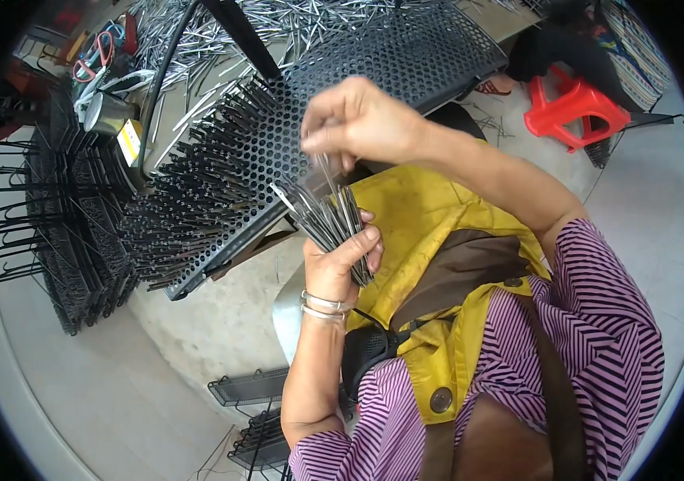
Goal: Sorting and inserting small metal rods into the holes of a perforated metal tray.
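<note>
My left hand (343, 258) is wrapped round a bundle of thin dark metal strips (322, 215), which fan out upward from the fist. Above the bundle, my right hand (358, 120) has its fingers pinched together, slightly smeared by motion. A thin strip (325, 167) shows below those fingertips, its lower end close to the bundle. Just beyond both hands slopes a black perforated metal panel (390, 56). Many similar dark strips (197, 188) stand in the holes along its left part.
Loose silvery strips (197, 32) are heaped behind the panel. Scissors (104, 50) and a metal can (108, 114) lie at the far left. Black hooked wire racks (69, 216) stack at left. A red plastic stool (574, 112) stands right; a yellow apron (406, 200) covers my lap.
</note>
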`<state>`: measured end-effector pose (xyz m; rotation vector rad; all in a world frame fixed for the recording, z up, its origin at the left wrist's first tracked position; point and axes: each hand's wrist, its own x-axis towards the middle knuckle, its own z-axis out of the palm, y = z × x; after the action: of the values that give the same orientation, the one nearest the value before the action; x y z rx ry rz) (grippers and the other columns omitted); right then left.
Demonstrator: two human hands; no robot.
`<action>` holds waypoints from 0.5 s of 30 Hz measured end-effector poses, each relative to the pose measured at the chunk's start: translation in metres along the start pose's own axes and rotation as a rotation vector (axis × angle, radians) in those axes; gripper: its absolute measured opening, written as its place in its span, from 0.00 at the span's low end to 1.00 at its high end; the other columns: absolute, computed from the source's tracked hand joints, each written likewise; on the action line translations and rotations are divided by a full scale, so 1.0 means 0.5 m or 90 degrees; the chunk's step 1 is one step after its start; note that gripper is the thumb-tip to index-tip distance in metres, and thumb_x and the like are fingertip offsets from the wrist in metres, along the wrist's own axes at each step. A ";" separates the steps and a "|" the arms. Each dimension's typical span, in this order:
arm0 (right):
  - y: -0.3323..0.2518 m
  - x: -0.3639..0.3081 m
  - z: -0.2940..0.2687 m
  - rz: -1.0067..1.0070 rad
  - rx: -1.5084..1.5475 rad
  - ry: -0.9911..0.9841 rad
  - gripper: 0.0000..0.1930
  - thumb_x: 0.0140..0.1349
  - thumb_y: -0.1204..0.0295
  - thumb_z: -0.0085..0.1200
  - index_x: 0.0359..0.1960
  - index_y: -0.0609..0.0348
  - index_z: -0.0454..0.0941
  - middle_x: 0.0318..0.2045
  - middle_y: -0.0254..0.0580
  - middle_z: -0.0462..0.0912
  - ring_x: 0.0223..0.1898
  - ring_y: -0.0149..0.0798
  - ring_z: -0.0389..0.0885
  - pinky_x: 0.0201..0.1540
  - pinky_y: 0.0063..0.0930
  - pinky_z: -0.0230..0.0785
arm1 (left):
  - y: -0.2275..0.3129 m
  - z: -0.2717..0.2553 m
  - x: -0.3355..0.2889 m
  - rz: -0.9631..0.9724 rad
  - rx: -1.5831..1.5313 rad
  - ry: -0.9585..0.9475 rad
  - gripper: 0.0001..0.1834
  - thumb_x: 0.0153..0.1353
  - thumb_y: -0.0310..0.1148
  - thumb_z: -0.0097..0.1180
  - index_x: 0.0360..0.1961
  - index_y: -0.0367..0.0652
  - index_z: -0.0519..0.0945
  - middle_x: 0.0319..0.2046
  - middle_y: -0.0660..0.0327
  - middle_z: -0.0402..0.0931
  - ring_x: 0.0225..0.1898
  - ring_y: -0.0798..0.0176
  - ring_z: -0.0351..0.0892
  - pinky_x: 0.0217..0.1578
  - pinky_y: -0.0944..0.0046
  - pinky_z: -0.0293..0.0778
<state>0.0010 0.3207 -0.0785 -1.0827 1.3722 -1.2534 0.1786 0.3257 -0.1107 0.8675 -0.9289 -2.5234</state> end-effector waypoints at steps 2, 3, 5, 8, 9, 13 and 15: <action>-0.008 0.014 -0.014 -0.058 0.014 0.056 0.05 0.53 0.74 0.53 0.26 0.65 0.74 0.18 0.39 0.78 0.15 0.25 0.74 0.15 0.13 0.64 | -0.001 -0.003 0.001 -0.007 -0.012 0.008 0.10 0.46 0.20 0.56 0.32 0.32 0.73 0.16 0.57 0.69 0.14 0.65 0.67 0.15 0.70 0.63; -0.013 0.018 -0.017 -0.056 -0.014 0.059 0.05 0.54 0.75 0.52 0.27 0.65 0.74 0.19 0.40 0.78 0.16 0.25 0.75 0.16 0.13 0.65 | -0.002 -0.005 0.001 -0.013 -0.024 0.015 0.10 0.47 0.20 0.56 0.32 0.33 0.73 0.16 0.57 0.69 0.14 0.65 0.67 0.14 0.70 0.63; -0.008 0.030 -0.009 -0.050 -0.039 0.060 0.05 0.54 0.75 0.52 0.27 0.65 0.74 0.19 0.40 0.78 0.17 0.26 0.75 0.17 0.14 0.66 | 0.000 -0.003 0.001 -0.003 -0.025 0.038 0.10 0.47 0.21 0.56 0.32 0.33 0.73 0.16 0.58 0.69 0.13 0.65 0.66 0.14 0.70 0.63; 0.000 0.049 -0.005 -0.050 -0.069 0.085 0.05 0.54 0.75 0.51 0.27 0.66 0.74 0.20 0.40 0.78 0.18 0.26 0.75 0.19 0.15 0.68 | 0.000 -0.007 0.007 0.000 0.010 0.063 0.13 0.47 0.25 0.56 0.36 0.37 0.70 0.17 0.57 0.69 0.13 0.65 0.64 0.14 0.68 0.60; 0.002 0.055 -0.008 -0.057 -0.072 0.109 0.05 0.54 0.75 0.51 0.27 0.66 0.74 0.20 0.40 0.78 0.18 0.27 0.75 0.20 0.16 0.69 | -0.001 -0.007 0.008 0.002 0.009 0.067 0.13 0.48 0.25 0.56 0.36 0.37 0.70 0.17 0.57 0.69 0.13 0.65 0.64 0.14 0.68 0.60; -0.029 0.073 -0.017 -0.110 -0.084 0.214 0.06 0.57 0.73 0.50 0.28 0.65 0.73 0.20 0.38 0.78 0.21 0.25 0.78 0.22 0.14 0.72 | 0.002 -0.008 0.007 -0.006 0.000 0.089 0.12 0.48 0.25 0.56 0.35 0.37 0.70 0.17 0.57 0.69 0.13 0.65 0.64 0.14 0.68 0.60; -0.021 0.089 -0.005 -0.202 -0.093 0.262 0.06 0.55 0.74 0.51 0.25 0.65 0.73 0.17 0.38 0.77 0.20 0.27 0.78 0.21 0.17 0.71 | 0.002 -0.006 0.006 -0.002 -0.017 0.086 0.11 0.48 0.24 0.56 0.34 0.36 0.72 0.17 0.57 0.69 0.13 0.65 0.66 0.14 0.69 0.62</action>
<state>-0.0085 0.2766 -0.0716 -1.2235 1.6634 -1.6995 0.1784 0.3223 -0.1131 1.0181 -0.8491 -2.4386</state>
